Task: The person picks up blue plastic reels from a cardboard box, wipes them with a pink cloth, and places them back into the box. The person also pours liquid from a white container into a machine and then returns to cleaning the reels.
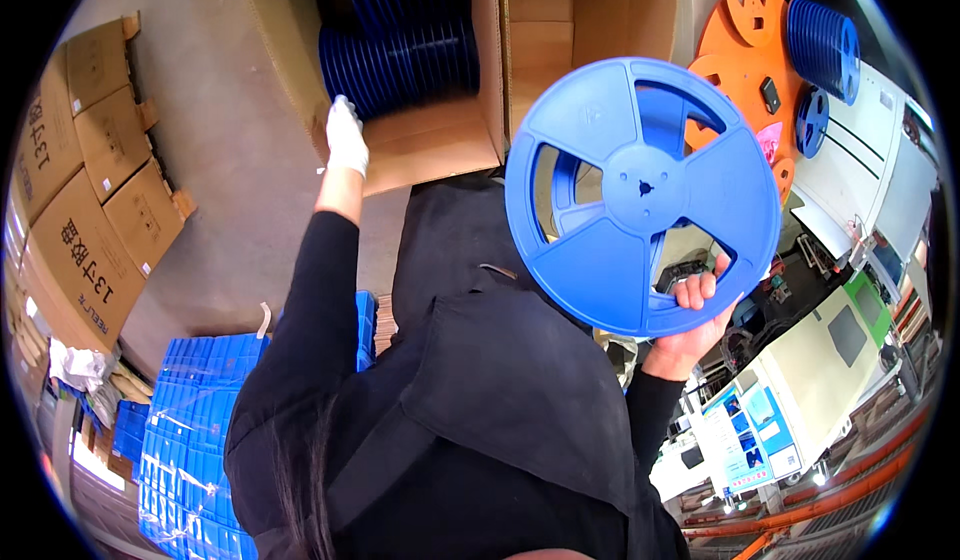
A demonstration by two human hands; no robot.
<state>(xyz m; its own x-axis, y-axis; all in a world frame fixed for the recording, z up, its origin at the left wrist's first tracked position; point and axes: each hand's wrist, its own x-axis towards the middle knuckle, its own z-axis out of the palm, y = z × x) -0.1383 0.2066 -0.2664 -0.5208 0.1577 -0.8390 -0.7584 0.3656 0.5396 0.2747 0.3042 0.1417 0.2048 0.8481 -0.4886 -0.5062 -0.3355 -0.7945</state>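
Observation:
My right hand (700, 310) grips a large blue plastic reel (590, 270) at its lower right rim, fingers curled through a cutout. The reel faces up, with a round hub and several open windows; more blue plastic shows through them. On my left, my white-gloved left hand (346, 140) is closed over the near left edge of an open cardboard box (430, 145), close to the reels inside. Rows of dark blue reels (400, 65) stand on edge in that box. The undersides of the left fingers are hidden.
Another open cardboard box (540, 35) adjoins on the right. Beyond it, an orange round table (735, 40) holds orange discs and stacked blue reels (822, 48). Closed cartons (85, 250) are stacked at far left. Wrapped blue stacks (195, 440) stand lower left, a cream machine (820, 360) lower right.

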